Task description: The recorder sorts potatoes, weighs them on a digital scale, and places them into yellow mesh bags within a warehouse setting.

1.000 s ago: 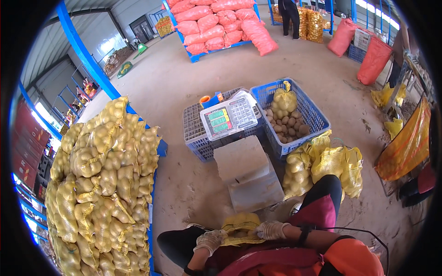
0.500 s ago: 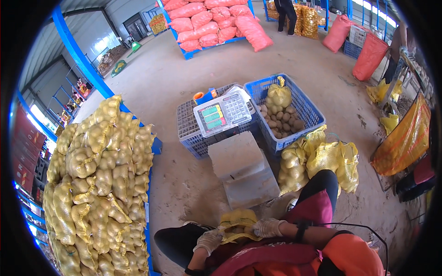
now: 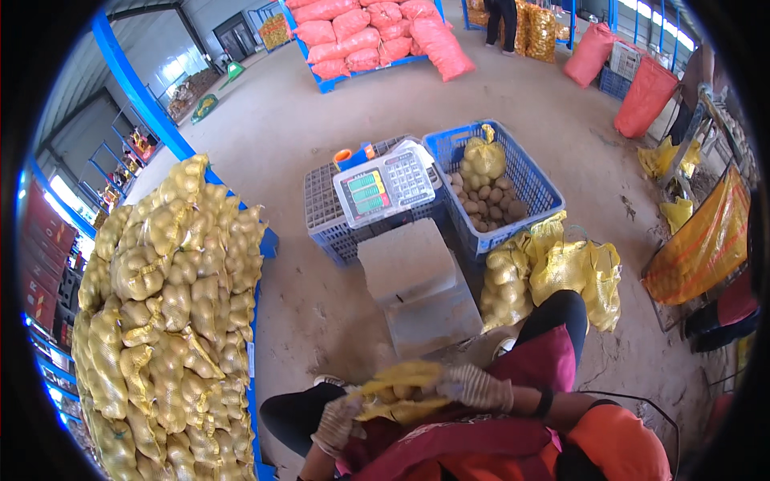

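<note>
Between my legs is a yellow mesh bag (image 3: 407, 377) with potatoes (image 3: 393, 394) showing through its mouth. My left hand (image 3: 337, 425), in a striped work glove, is closed on the bag's left side. On the right side of the rim, my gloved right hand (image 3: 475, 387) grips the mesh; motion smears its fingers a little. Just beyond the bag stands a metal weighing platform (image 3: 429, 309), with its keypad and display unit (image 3: 385, 186) resting on an upturned crate behind it.
A blue crate (image 3: 541, 192) holds loose potatoes and one filled mesh bag. Several yellow mesh bags (image 3: 557, 272) stand by my right knee. At left rises a tall stack of filled bags (image 3: 172, 321). Red sacks (image 3: 353, 40) fill a rack at the back. Another person (image 3: 503, 24) stands far off.
Both hands have lifted slightly and moved apart, the left one outward, stretching the bag's mouth wider. My view has shifted a little.
</note>
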`<control>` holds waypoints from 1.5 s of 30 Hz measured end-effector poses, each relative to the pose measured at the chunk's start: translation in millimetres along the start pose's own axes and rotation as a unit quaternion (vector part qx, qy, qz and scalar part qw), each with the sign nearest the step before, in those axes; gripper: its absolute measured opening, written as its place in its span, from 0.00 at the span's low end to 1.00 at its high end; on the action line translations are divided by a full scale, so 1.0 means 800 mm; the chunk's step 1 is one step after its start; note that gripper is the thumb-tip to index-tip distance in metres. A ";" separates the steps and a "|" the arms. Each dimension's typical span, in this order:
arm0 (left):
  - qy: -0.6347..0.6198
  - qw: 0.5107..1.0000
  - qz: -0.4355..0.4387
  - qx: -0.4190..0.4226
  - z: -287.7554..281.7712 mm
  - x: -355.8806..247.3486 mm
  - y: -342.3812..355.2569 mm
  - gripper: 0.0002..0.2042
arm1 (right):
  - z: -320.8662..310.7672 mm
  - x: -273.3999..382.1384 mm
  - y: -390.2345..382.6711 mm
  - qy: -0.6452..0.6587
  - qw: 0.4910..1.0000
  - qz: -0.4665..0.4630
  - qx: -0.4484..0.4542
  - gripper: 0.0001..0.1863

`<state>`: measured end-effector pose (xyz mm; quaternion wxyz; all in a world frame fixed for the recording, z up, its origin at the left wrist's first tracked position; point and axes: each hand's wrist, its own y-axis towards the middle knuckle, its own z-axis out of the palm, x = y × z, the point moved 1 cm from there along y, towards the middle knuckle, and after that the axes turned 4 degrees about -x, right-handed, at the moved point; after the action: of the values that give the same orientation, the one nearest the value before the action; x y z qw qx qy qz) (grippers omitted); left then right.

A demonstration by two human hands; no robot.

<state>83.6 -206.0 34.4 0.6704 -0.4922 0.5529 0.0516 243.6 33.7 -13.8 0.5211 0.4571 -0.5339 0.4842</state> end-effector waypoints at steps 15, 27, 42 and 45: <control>-0.052 0.993 0.101 0.037 0.061 -0.116 0.100 0.16 | -0.147 0.079 0.127 -0.040 0.985 0.055 -0.158 0.13; -0.113 0.985 0.124 -0.037 0.060 -0.170 0.207 0.14 | -0.187 0.089 0.191 0.119 0.948 0.055 -0.290 0.11; 0.061 0.989 0.131 -0.029 0.062 -0.160 0.213 0.21 | -0.212 0.050 0.183 -0.030 0.955 0.126 -0.265 0.31; 0.121 0.978 0.149 -0.087 0.037 -0.146 0.209 0.21 | -0.212 0.074 0.168 -0.255 0.917 0.096 -0.292 0.37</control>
<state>-42.8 -43.8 23.1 0.5381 -0.4638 0.6900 0.1390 127.1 218.5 37.5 0.4288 0.3389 -0.8077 0.2211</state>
